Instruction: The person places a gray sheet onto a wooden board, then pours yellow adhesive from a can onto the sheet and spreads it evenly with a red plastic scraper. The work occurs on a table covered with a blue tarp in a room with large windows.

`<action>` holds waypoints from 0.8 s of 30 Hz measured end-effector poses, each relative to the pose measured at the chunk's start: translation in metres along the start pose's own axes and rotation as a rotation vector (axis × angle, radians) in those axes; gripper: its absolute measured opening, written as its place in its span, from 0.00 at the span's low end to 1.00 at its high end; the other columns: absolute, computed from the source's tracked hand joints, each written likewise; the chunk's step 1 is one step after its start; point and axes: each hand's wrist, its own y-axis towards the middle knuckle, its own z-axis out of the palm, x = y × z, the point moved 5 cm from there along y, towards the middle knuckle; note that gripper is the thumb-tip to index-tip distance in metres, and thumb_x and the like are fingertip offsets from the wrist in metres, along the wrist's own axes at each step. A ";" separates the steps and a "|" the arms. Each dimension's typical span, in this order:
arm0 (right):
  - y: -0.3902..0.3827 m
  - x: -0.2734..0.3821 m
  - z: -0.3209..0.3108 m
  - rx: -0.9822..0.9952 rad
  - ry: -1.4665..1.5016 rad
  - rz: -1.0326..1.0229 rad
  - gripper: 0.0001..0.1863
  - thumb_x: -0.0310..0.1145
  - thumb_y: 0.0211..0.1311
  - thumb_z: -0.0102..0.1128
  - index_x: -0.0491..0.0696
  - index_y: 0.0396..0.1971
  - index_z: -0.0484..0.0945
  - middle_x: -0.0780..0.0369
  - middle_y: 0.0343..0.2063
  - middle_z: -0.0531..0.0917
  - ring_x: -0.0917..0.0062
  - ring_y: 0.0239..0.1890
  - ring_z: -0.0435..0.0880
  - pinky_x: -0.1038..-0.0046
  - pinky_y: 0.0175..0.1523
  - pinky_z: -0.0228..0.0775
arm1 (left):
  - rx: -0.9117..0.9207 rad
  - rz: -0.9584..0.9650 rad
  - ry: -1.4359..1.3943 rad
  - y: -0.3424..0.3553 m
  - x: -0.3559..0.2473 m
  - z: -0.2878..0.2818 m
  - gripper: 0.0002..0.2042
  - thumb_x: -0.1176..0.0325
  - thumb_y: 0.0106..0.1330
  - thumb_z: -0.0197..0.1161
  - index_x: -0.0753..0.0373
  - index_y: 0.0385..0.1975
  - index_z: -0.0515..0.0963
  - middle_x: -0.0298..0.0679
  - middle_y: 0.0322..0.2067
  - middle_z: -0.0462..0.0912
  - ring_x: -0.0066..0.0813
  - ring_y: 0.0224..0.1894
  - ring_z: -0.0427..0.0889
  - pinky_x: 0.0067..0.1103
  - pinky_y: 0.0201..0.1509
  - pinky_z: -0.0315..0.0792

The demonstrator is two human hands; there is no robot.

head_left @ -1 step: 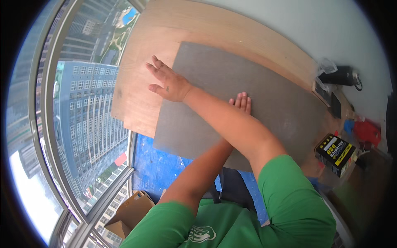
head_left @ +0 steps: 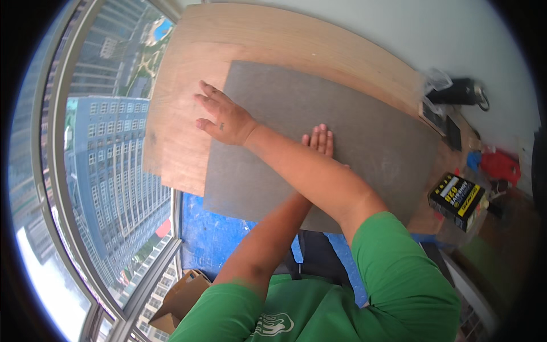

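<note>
My forearms cross, the right one over the left. My right hand (head_left: pixel 224 118) is at the left edge of a grey-brown sheet (head_left: pixel 376 125), with fingers spread toward the pale plywood (head_left: pixel 176 114). Nothing is in it; whether its palm presses on the sheet I cannot tell. My left hand (head_left: pixel 320 140) lies flat near the middle of the sheet, fingers stretched out and pointing away from me. The right forearm hides much of that hand. The sheet rests on the plywood, which shows beyond its far and left edges.
At the right lie a black-and-yellow box (head_left: pixel 456 199), a red object (head_left: pixel 500 167) and a black bottle (head_left: pixel 462 92). A window frame (head_left: pixel 57 114) runs along the left. Below are blue floor covering (head_left: pixel 211 236) and an opened cardboard box (head_left: pixel 181 299).
The whole view has shifted slightly, so things sit a little further left in it. Both hands keep nearly the same places on the sheet.
</note>
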 end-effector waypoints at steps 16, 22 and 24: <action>-0.554 -0.003 -0.391 -1.938 0.008 0.986 0.61 0.37 0.58 0.82 0.39 0.80 0.43 0.48 0.75 0.61 0.62 0.78 0.61 0.59 0.80 0.53 | 0.348 -0.045 0.387 0.014 -0.023 0.000 0.43 0.30 0.72 0.50 0.47 0.82 0.56 0.40 0.83 0.46 0.48 0.85 0.38 0.47 0.86 0.31; -0.546 -0.066 -0.463 -2.033 0.054 0.487 0.61 0.22 0.55 0.81 0.41 0.78 0.40 0.49 0.74 0.64 0.61 0.74 0.68 0.60 0.78 0.65 | 0.300 -0.028 0.454 0.012 -0.023 0.004 0.43 0.29 0.72 0.49 0.47 0.82 0.54 0.38 0.84 0.45 0.45 0.85 0.38 0.44 0.86 0.31; -0.547 -0.083 -0.467 -2.175 0.104 0.589 0.55 0.20 0.57 0.79 0.42 0.75 0.44 0.50 0.71 0.68 0.60 0.70 0.74 0.60 0.74 0.74 | 0.311 -0.042 0.482 0.012 -0.022 0.005 0.43 0.29 0.72 0.48 0.46 0.82 0.54 0.37 0.84 0.44 0.44 0.85 0.38 0.43 0.86 0.31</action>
